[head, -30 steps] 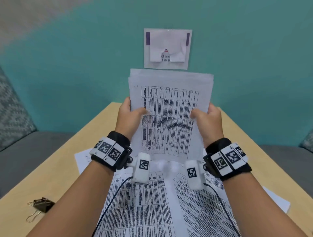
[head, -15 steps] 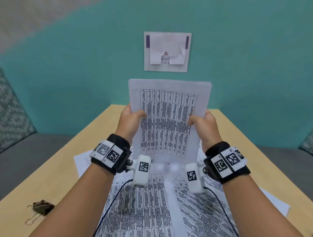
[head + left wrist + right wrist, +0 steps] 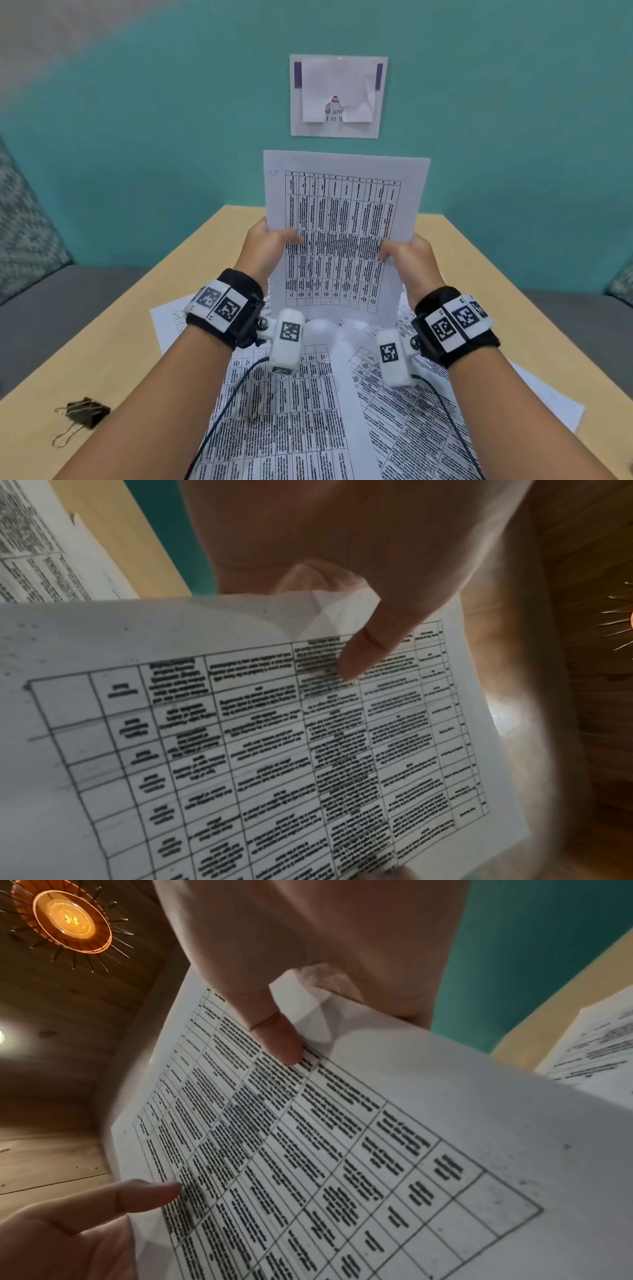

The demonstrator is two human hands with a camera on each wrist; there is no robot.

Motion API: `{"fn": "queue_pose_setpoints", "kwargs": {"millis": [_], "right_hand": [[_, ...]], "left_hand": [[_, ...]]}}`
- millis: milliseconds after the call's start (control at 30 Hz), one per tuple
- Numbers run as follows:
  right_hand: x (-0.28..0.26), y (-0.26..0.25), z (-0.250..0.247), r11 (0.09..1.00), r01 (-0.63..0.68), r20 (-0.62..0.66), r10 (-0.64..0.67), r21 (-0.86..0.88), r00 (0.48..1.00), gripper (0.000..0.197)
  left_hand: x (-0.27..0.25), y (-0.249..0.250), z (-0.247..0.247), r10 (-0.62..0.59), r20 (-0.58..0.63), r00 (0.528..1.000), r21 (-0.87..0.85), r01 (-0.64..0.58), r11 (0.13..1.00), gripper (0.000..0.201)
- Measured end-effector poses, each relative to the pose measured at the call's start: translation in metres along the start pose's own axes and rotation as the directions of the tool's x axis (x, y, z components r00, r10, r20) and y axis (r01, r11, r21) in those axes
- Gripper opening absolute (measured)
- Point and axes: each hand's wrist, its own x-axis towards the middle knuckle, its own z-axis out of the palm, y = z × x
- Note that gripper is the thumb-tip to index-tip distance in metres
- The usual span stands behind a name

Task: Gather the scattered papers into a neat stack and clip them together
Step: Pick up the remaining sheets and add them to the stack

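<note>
The table text on the held stack of papers [image 3: 344, 236] is too blurred to read. Fingers of both hands lie hidden behind it. The loose sheets [image 3: 291, 428] on the table run off the bottom edge.

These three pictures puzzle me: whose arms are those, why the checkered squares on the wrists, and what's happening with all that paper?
No machine here: a person wears three cameras. The head view looks down at both arms; the wrist bands with printed squares carry small cameras, which give the two close-ups along each hand. The left hand and right hand hold a sheaf of printed tables upright by its side edges, thumbs in front, over the table. More sheets lie scattered beneath. A binder clip waits at the left, untouched. A notice hangs on the teal wall. The right wrist view also catches a ceiling lamp.
</note>
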Motion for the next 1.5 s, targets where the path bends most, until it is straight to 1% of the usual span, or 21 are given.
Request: {"fn": "queue_pose_setpoints", "kwargs": {"millis": [167, 233, 333, 400, 467, 533, 567, 600, 633, 667, 733, 767, 833, 933, 967, 1000, 1100, 1133, 1200, 1300, 1500], "right_hand": [[-0.004, -0.009, -0.001, 0.998, 0.049, 0.0, -0.049, -0.049, 0.999, 0.032], [-0.005, -0.02, -0.003, 0.994, 0.075, 0.013, -0.074, -0.083, 0.997, 0.03], [-0.008, -0.031, -0.007, 0.989, 0.094, 0.062, -0.088, -0.115, 0.994, 0.029], [-0.009, -0.037, -0.011, 0.995, 0.032, 0.07, -0.026, -0.089, 0.997, 0.03], [-0.007, -0.041, -0.019, 0.991, -0.072, 0.063, 0.079, -0.108, 0.995, 0.028], [-0.004, -0.039, -0.032, 0.96, -0.131, 0.044, 0.146, -0.246, 0.988, 0.028], [-0.004, -0.036, -0.038, 0.919, -0.139, 0.034, 0.163, -0.369, 0.986, 0.027], [-0.002, -0.032, -0.045, 0.841, -0.125, 0.042, 0.172, -0.527, 0.984, 0.025], [-0.005, -0.029, -0.051, 0.704, -0.099, 0.065, 0.202, -0.703, 0.977, 0.027], [-0.006, -0.026, -0.057, 0.521, -0.073, 0.077, 0.259, -0.85, 0.963, 0.033], [-0.012, -0.021, -0.067, 0.169, -0.032, 0.036, 0.383, -0.985, 0.923, 0.057], [-0.016, -0.02, -0.07, 0.078, -0.033, 0.004, 0.43, -0.996, 0.903, 0.07], [-0.025, -0.02, -0.075, 0.011, -0.068, -0.053, 0.5, -0.998, 0.864, 0.088], [-0.041, -0.023, -0.078, -0.036, -0.098, -0.097, 0.667, -0.995, 0.739, 0.103], [-0.047, -0.023, -0.076, -0.05, -0.1, -0.106, 0.714, -0.994, 0.692, 0.104], [-0.052, -0.023, -0.074, -0.066, -0.078, -0.101, 0.73, -0.995, 0.676, 0.105], [-0.06, -0.017, -0.064, -0.155, 0.001, -0.111, 0.71, -0.988, 0.695, 0.11], [-0.064, -0.017, -0.059, -0.157, 0.014, -0.102, 0.704, -0.987, 0.703, 0.11], [-0.065, -0.018, -0.052, -0.121, -0.003, -0.085, 0.684, -0.993, 0.725, 0.105], [-0.064, -0.02, -0.048, -0.075, -0.043, -0.083, 0.675, -0.996, 0.733, 0.093], [-0.056, -0.015, -0.045, 0.031, -0.1, -0.058, 0.627, -0.995, 0.777, 0.078]], "left_hand": [[-0.004, 0.004, -0.001, 0.032, 0.001, 0.999, 0.067, -0.032, 0.997, 0.039], [-0.004, 0.009, -0.004, 0.061, 0.0, 0.998, 0.056, -0.061, 0.997, 0.036], [-0.011, 0.021, -0.016, 0.036, -0.009, 0.999, 0.011, -0.036, 0.999, 0.039], [-0.016, 0.023, -0.028, 0.001, -0.022, 1.0, -0.007, -0.001, 1.0, 0.043], [-0.02, 0.016, -0.043, -0.107, -0.023, 0.994, -0.028, 0.107, 0.994, 0.048], [-0.032, 0.011, -0.052, -0.23, -0.029, 0.973, -0.037, 0.229, 0.973, 0.067], [-0.039, 0.007, -0.055, -0.291, -0.031, 0.956, -0.043, 0.289, 0.956, 0.073], [-0.044, 0.001, -0.057, -0.346, -0.049, 0.937, -0.038, 0.344, 0.938, 0.068], [-0.049, -0.006, -0.059, -0.393, -0.051, 0.918, -0.031, 0.392, 0.919, 0.06], [-0.055, -0.013, -0.06, -0.438, -0.05, 0.898, -0.041, 0.436, 0.899, 0.057], [-0.063, -0.025, -0.058, -0.528, 0.005, 0.849, -0.098, 0.526, 0.845, 0.064], [-0.063, -0.031, -0.058, -0.56, 0.021, 0.828, -0.12, 0.559, 0.821, 0.069], [-0.056, -0.047, -0.06, -0.602, 0.042, 0.797, -0.146, 0.601, 0.785, 0.08], [-0.06, -0.044, -0.055, -0.617, 0.045, 0.785, -0.155, 0.616, 0.772, 0.093], [-0.064, -0.042, -0.052, -0.609, 0.056, 0.791, -0.136, 0.61, 0.78, 0.086], [-0.064, -0.043, -0.05, -0.607, 0.062, 0.792, -0.119, 0.61, 0.784, 0.076], [-0.066, -0.045, -0.043, -0.61, 0.072, 0.789, -0.086, 0.614, 0.784, 0.067], [-0.065, -0.048, -0.042, -0.607, 0.061, 0.792, -0.069, 0.61, 0.789, 0.065], [-0.061, -0.052, -0.042, -0.6, 0.032, 0.799, -0.059, 0.601, 0.797, 0.057], [-0.056, -0.058, -0.044, -0.587, -0.028, 0.809, -0.047, 0.585, 0.809, 0.057], [-0.053, -0.061, -0.045, -0.591, -0.004, 0.807, -0.091, 0.588, 0.803, 0.066]]}}
